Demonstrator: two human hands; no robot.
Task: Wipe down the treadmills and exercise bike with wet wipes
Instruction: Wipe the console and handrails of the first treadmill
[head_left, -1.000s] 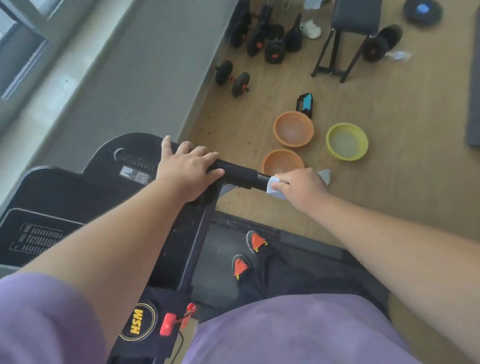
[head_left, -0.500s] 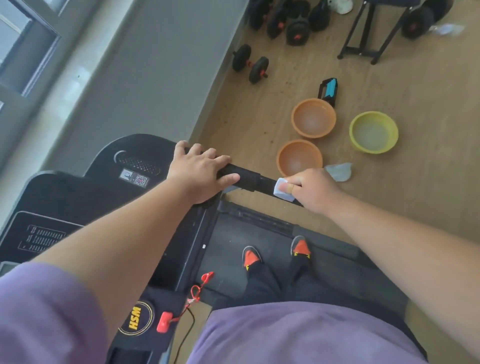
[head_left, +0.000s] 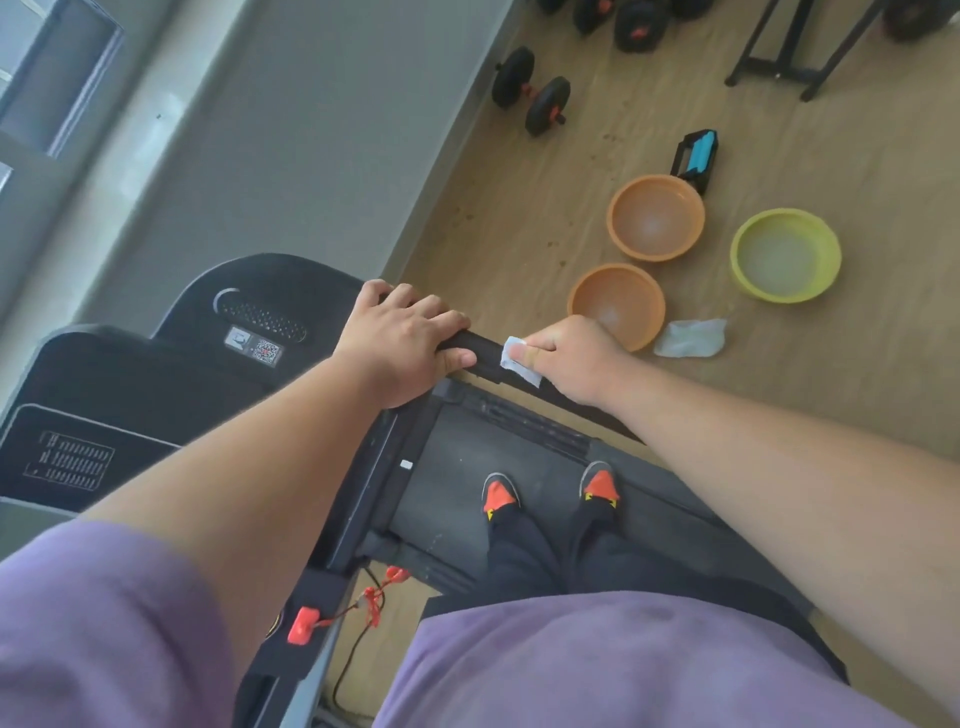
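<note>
While our right hand (head_left: 563, 358) is curling around the black handlebar (head_left: 480, 349) and pinching a white wet wipe (head_left: 518, 360) against it under the thumb, our left hand (head_left: 402, 340) is gripping the same bar just beside it, fingers wrapped over the top. Both hands are sitting close together on the bar, with a short stretch of bare handle between them. We are standing on the belt of the treadmill (head_left: 467, 483) in black shoes with orange tops (head_left: 500, 494). Left of our left hand, the console (head_left: 156, 384) is showing a QR-code sticker (head_left: 266, 351) and a panel of small white print too fine for us to read. A red safety clip (head_left: 304, 625) on a red cord is hanging near our purple shirt. Beyond the bar, on the wooden floor, two orange bowls (head_left: 655, 217) and a yellow bowl (head_left: 785, 254) are sitting near each other, a crumpled wipe (head_left: 691, 338) is lying just beside the nearer orange one, and a dumbbell (head_left: 530, 91) is resting close to the wall.
</note>
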